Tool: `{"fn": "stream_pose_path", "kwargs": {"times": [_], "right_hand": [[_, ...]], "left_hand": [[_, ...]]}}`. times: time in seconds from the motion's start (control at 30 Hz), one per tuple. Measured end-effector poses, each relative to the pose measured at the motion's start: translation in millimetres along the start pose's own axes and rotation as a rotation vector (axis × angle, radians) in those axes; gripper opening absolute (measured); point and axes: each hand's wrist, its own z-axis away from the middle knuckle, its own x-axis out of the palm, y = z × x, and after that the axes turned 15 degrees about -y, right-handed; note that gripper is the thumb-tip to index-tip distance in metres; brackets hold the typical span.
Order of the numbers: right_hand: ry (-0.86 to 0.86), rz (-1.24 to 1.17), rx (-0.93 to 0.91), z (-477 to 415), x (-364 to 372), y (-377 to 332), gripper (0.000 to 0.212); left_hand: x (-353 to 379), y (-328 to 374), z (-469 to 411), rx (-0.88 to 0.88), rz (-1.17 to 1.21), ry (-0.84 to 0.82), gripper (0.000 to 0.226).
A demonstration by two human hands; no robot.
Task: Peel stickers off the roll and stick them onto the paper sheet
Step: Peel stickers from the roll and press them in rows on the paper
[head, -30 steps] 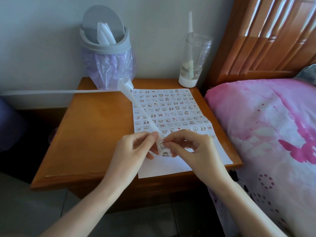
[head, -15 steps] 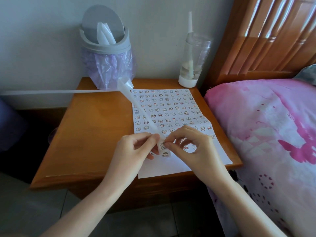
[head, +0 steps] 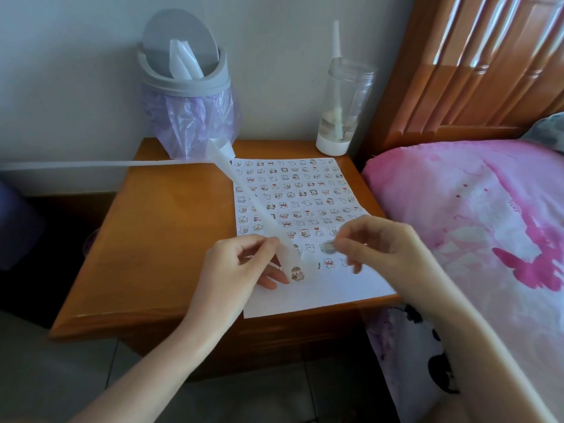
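Note:
A white paper sheet (head: 320, 293) lies on the wooden nightstand (head: 171, 239), covered with rows of small cartoon stickers. A long white sticker strip (head: 259, 215) runs from the far left across the nightstand down to my left hand (head: 241, 267), which pinches its near end. One sticker (head: 296, 273) still sits on the strip end beside my left fingers. My right hand (head: 381, 245) hovers over the sheet's lower rows and pinches a small peeled sticker (head: 329, 247) between thumb and forefinger.
A grey swing-lid bin (head: 186, 87) with a purple bag stands at the back left of the nightstand. A clear plastic bottle (head: 341, 111) stands at the back right. A bed with a pink cover (head: 473, 224) and wooden headboard borders the right side.
My right hand has pulled away to the right from the strip end with a sticker pinched in it. My left hand stays on the strip.

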Motion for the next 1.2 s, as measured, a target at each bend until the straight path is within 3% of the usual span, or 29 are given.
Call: {"fn": "stream_pose_path", "kwargs": {"times": [0.13,0.27,1.2], "right_hand": [[0.107,-0.011,0.23,13,-38,17,0.009],[0.096,-0.001,0.347,18,-49,27,0.009],[0.052,0.122,0.372,8,-48,37,0.005]], "left_hand": [[0,-2,1,-0.001,-0.026,-0.019,0.018],[0,-4,0,-0.004,-0.041,-0.02,0.018],[-2,-6,-1,-0.019,-0.068,-0.044,0.015]]}}
